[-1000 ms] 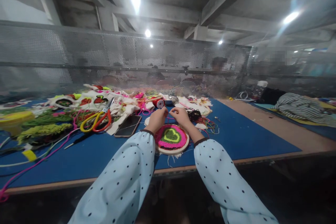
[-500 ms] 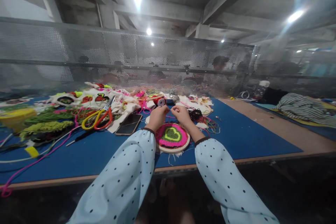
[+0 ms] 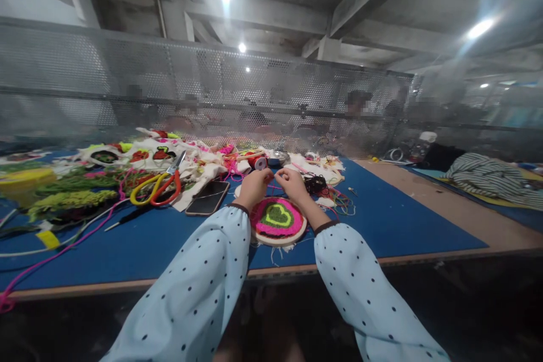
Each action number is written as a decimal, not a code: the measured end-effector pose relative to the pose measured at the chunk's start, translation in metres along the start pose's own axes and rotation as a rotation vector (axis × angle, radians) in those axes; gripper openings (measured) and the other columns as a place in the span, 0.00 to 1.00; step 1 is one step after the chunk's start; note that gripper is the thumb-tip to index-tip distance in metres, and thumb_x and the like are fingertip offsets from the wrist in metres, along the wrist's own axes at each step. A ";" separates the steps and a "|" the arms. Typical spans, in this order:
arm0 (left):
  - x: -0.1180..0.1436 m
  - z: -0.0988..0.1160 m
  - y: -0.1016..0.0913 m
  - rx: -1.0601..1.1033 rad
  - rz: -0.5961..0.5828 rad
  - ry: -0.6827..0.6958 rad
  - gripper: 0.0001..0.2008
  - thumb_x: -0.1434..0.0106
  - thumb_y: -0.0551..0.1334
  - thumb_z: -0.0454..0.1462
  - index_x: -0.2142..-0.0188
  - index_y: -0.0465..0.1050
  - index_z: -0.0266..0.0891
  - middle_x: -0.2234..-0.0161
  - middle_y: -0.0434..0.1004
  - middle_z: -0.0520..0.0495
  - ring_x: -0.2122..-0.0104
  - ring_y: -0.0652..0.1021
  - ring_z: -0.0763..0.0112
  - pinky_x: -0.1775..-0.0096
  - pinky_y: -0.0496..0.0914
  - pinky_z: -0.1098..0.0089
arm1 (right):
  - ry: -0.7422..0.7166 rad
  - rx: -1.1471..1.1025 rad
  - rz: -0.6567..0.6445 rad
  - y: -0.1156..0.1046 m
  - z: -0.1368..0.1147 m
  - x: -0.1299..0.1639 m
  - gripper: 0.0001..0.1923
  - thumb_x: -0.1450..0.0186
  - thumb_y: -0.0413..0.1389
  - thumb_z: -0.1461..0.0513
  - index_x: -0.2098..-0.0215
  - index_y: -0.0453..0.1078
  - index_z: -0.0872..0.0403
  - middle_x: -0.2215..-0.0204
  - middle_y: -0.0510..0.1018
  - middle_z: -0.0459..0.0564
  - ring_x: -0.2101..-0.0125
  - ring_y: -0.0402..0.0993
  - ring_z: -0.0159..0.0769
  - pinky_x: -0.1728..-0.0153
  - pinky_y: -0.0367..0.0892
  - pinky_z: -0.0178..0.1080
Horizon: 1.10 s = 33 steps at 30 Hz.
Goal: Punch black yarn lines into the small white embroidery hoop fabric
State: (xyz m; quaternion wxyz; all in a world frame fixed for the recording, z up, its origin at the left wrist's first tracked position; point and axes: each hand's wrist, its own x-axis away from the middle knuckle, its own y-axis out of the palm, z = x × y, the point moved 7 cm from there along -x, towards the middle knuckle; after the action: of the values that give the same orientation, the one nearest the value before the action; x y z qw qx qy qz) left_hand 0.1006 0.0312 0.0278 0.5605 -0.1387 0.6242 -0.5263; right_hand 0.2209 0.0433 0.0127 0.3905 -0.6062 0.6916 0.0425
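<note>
My left hand (image 3: 255, 185) and my right hand (image 3: 293, 184) are raised just beyond an embroidery hoop (image 3: 279, 242), both with fingers pinched. Their fingertips almost meet, with a small gap between them. Whatever is pinched there is too small to make out. A thin pale thread runs over the phone (image 3: 207, 198) toward my left hand. Under my wrists lies the hoop, holding pink loop work (image 3: 261, 218) with a green heart (image 3: 278, 215) outlined in yellow-green. Loose thread ends hang from its near edge.
Left of the phone lie scissors (image 3: 163, 188) with yellow and orange handles. Green yarn (image 3: 76, 203) and a yellow tub (image 3: 25, 184) sit farther left. Behind my hands are a red thread spool (image 3: 259, 163), a metal bowl (image 3: 278, 156) and black thread (image 3: 314, 183). A perforated screen (image 3: 220, 90) borders the table.
The view has shifted slightly, so the items on the left appear a little farther left and higher. Both hands stay pinched in nearly the same place above the hoop.
</note>
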 end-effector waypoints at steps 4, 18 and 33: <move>-0.001 0.002 0.001 0.074 -0.011 0.017 0.11 0.38 0.51 0.35 0.62 0.71 0.41 0.69 0.75 0.47 0.67 0.72 0.68 0.70 0.59 0.74 | 0.028 0.006 0.006 -0.001 0.006 -0.001 0.11 0.43 0.51 0.57 0.74 0.68 0.56 0.89 0.58 0.39 0.85 0.53 0.27 0.81 0.47 0.31; 0.004 -0.003 -0.001 -0.002 -0.011 -0.066 0.13 0.38 0.51 0.36 0.57 0.70 0.41 0.68 0.73 0.45 0.66 0.73 0.67 0.68 0.61 0.74 | 0.018 0.031 -0.045 0.008 -0.002 0.004 0.09 0.44 0.52 0.58 0.75 0.69 0.56 0.89 0.57 0.39 0.85 0.52 0.27 0.81 0.47 0.32; 0.003 -0.008 -0.008 0.079 0.026 -0.128 0.14 0.37 0.52 0.41 0.62 0.74 0.39 0.66 0.77 0.42 0.65 0.74 0.66 0.66 0.62 0.72 | -0.061 0.095 0.025 0.004 -0.017 0.009 0.09 0.42 0.51 0.57 0.74 0.69 0.54 0.87 0.58 0.39 0.84 0.54 0.28 0.80 0.47 0.33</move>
State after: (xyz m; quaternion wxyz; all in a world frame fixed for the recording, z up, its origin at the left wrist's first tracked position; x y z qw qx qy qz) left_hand 0.0897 0.0296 0.0316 0.6110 -0.1415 0.5676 -0.5334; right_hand 0.2099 0.0279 0.0174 0.4393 -0.5766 0.6880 0.0331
